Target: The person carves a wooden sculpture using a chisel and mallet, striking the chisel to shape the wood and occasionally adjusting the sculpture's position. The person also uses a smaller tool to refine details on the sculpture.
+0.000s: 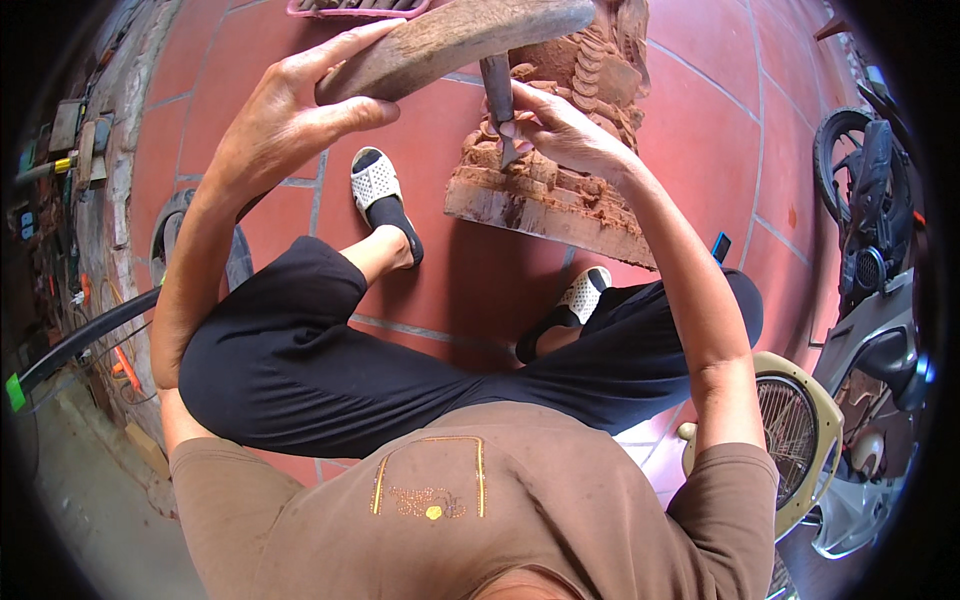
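My left hand [300, 115] is closed round the thick end of a worn wooden mallet [450, 42], shaped like a curved club, which stretches rightward. Just under its underside is the top of a chisel [497, 85], though I cannot tell if they touch. The fingers of my right hand [562, 128] pinch that chisel, holding it nearly upright. Its blade points down onto a reddish-brown wood carving [590, 85] with rough, layered relief. The carving's flat, pale base edge [540, 225] faces me. Part of the carving is hidden behind the mallet and my right hand.
A pink basket [355, 10] of tools lies at the far edge on red floor tiles [710, 170]. A motorbike [870, 210] stands to the right, with a beige fan [800, 440] nearer me. Assorted tools and a black tube [95, 325] are on the left.
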`<state>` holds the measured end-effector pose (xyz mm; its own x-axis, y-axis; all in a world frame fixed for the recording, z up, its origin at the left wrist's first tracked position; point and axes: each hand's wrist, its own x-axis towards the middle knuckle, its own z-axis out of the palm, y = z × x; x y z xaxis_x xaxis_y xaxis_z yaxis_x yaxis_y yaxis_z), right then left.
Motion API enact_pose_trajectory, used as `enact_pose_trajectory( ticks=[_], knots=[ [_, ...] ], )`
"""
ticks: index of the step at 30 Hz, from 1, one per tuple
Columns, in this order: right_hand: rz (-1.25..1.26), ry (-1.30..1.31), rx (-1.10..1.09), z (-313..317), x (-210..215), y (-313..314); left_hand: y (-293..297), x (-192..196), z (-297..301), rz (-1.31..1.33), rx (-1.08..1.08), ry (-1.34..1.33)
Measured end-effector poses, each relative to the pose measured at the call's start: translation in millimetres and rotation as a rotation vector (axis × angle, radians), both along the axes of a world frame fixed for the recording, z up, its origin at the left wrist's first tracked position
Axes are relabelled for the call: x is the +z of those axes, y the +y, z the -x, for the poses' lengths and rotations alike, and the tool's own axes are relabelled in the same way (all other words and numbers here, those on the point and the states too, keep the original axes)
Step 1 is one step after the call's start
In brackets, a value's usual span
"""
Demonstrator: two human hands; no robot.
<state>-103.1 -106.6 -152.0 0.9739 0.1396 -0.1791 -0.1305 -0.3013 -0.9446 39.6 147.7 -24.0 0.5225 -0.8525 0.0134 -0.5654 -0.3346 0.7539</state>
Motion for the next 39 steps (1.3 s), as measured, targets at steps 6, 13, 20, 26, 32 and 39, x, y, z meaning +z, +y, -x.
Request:
enact_pose_trajectory(
  ticks=[6, 13, 20, 26, 32, 39],
  knots=[
    [-0.182, 0.002, -0.023, -1.1, 6.5, -1.9, 4.7, -3.6, -5.0, 0.053, -0.016, -0.095],
    [-0.139, 0.025, 0.003, -1.1, -5.1, -8.9, 4.5, 1.2, -5.3, -0.007, -0.002, -0.046],
    [-0.193, 0.094, -0.026, 1.2, -0.8, -5.8, 7.5, 12.5, -4.6, -0.070, 0.030, 0.034],
    [-0.234, 0.037, -0.093, 1.5, -2.8, -0.6, 6.4, 1.1, -6.9, -0.057, -0.066, -0.064],
    [-0.111, 0.033, -0.041, -2.1, -7.8, -4.1, 5.1, 9.0, -6.4, 0.027, -0.030, 0.002],
    [-0.173, 0.112, -0.074, -1.8, -1.8, 1.0, 1.4, -3.2, -7.9, -0.171, -0.041, -0.205]
  ],
)
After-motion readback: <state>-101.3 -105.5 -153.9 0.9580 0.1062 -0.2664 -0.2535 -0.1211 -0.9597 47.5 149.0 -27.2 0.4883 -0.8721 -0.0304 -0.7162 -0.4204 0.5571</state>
